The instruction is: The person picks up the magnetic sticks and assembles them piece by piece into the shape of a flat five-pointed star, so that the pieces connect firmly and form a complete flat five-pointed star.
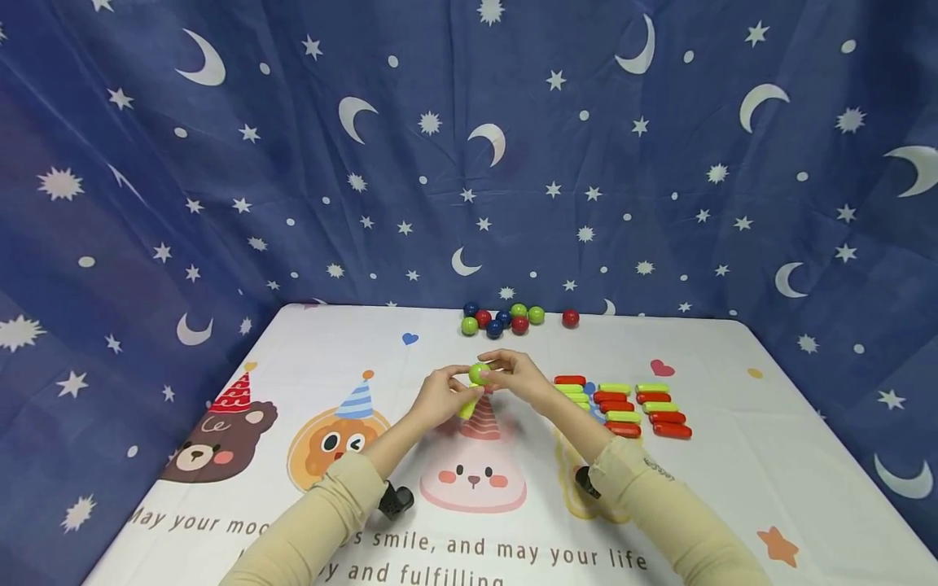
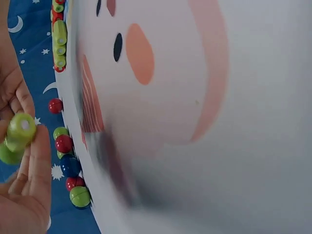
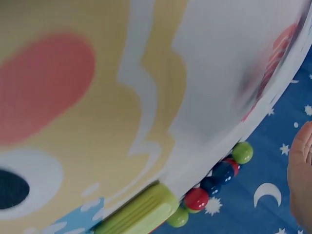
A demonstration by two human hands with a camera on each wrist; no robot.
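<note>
Over the table's middle, my left hand [image 1: 443, 396] pinches a yellow-green rod [image 1: 470, 404] between thumb and fingers. My right hand [image 1: 516, 376] holds a green ball [image 1: 479, 373] at the rod's upper end, the two hands nearly meeting. In the left wrist view the rod's round end [image 2: 24, 126] faces the camera, with the green ball [image 2: 9, 155] behind it. Only the edge of my right hand [image 3: 300, 180] shows in the right wrist view; what it holds is out of that frame.
Red, blue and green balls [image 1: 494, 329] cluster at the table's back edge, one red ball [image 1: 571, 318] slightly apart. Red and yellow-green rods [image 1: 623, 429] lie in columns to the right. The white cloth [image 1: 733, 488] bears cartoon prints; a starry blue curtain [image 1: 469, 195] hangs behind.
</note>
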